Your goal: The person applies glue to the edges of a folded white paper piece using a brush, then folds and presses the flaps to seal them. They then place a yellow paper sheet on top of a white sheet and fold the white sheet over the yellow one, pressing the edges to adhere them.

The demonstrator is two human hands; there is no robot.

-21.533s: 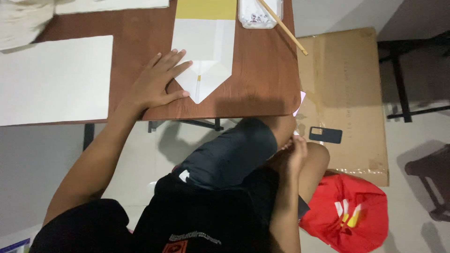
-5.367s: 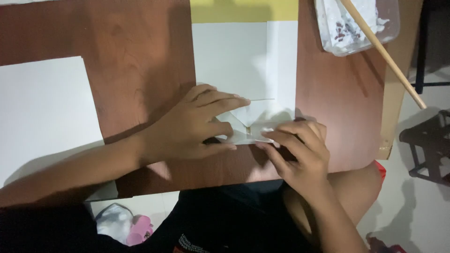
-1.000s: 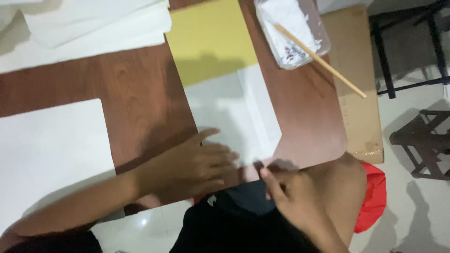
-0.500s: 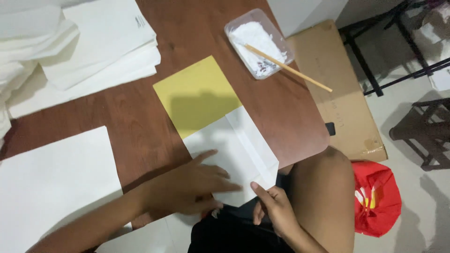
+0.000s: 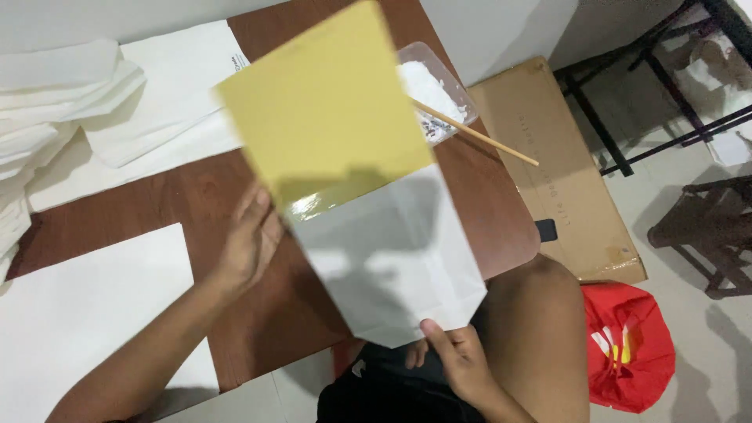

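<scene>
A white paper bag (image 5: pixel 395 258) with a yellow card (image 5: pixel 329 102) sticking out of its top is lifted off the brown table (image 5: pixel 204 188) and tilted toward me. My right hand (image 5: pixel 454 356) pinches the bag's folded bottom edge near my lap. My left hand (image 5: pixel 251 243) holds the bag's left side where the yellow card meets the white paper, fingers pointing up. The bag hides part of the table behind it.
Stacks of white paper (image 5: pixel 94 102) lie at the table's far left, and a white sheet (image 5: pixel 94 305) lies at the near left. A clear tray of white paste (image 5: pixel 435 90) with a wooden stick (image 5: pixel 478 133) sits far right. Cardboard (image 5: pixel 556 172), a phone (image 5: pixel 546 229) and a red bag (image 5: pixel 627 345) are on the floor.
The bag with the yellow card lay flat on the table before; now both hands have lifted it up toward me. My right hand moved onto its bottom edge.
</scene>
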